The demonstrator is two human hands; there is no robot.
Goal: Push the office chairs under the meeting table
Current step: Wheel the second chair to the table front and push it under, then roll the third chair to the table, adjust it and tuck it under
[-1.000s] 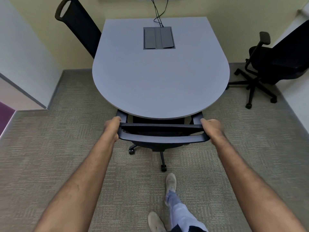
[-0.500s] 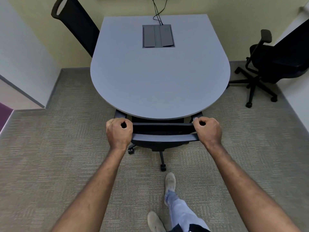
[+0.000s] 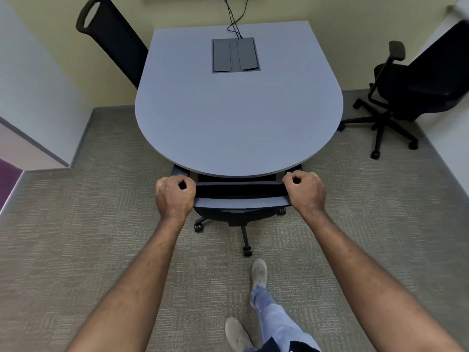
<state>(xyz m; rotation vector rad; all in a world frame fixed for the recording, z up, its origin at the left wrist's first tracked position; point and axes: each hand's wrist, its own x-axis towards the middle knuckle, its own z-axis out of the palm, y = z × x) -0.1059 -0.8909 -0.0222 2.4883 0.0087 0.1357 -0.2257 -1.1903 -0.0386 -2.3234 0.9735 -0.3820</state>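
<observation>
- Near chair (image 3: 241,199): black, padded back, castor base; seat tucked under the table's rounded near edge.
- Left hand (image 3: 175,194), right hand (image 3: 305,191): fingers curled round the back's top corners.
- Table (image 3: 238,110): smooth grey, D-shaped, with hatch (image 3: 235,55).
- Left chair (image 3: 114,39) at far-left edge; right chair (image 3: 411,90) well apart.
- Carpet (image 3: 76,224): ribbed beige.

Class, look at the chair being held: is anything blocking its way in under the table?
Nothing visible blocks it. Both hands, left and right, grip the chair's backrest, and its seat already sits beneath the table edge. The space underneath is hidden.
</observation>
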